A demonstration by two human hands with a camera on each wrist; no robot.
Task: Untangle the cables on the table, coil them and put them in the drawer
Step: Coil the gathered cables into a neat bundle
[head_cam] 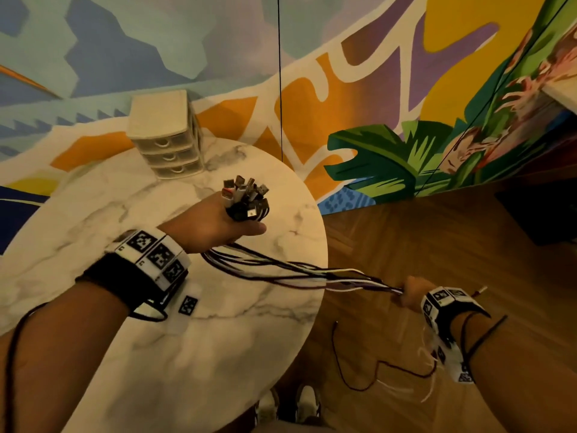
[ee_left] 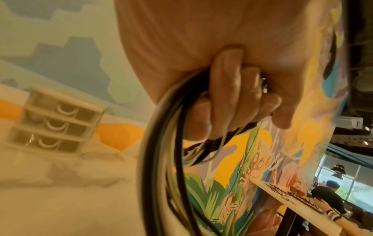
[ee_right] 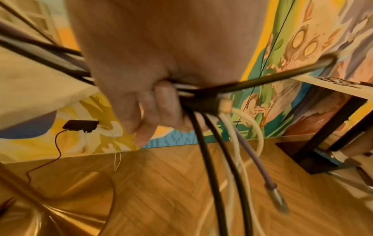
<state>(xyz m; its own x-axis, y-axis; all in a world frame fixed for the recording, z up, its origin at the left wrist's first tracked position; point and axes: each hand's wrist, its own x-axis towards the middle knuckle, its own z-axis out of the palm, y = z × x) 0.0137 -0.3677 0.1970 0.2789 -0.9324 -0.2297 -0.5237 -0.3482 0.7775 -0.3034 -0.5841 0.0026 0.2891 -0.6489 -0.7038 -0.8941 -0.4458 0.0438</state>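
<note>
While left hand (head_cam: 218, 225) fists bundle of black, white and purple cables (head_cam: 299, 273) above round white marble table (head_cam: 218, 354), plug ends (head_cam: 246, 198) fan upward from fist. Cables stretch past table edge to right hand (head_cam: 410, 293), fingers curled round them; loose ends dangle over wooden floor (ee_right: 181, 183). Small white three-drawer unit (head_cam: 165, 135) stands at table's far edge, drawers closed.

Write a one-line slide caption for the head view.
Left hand grips the cables by their plug ends above the marble table while the right hand holds them stretched out.
</note>
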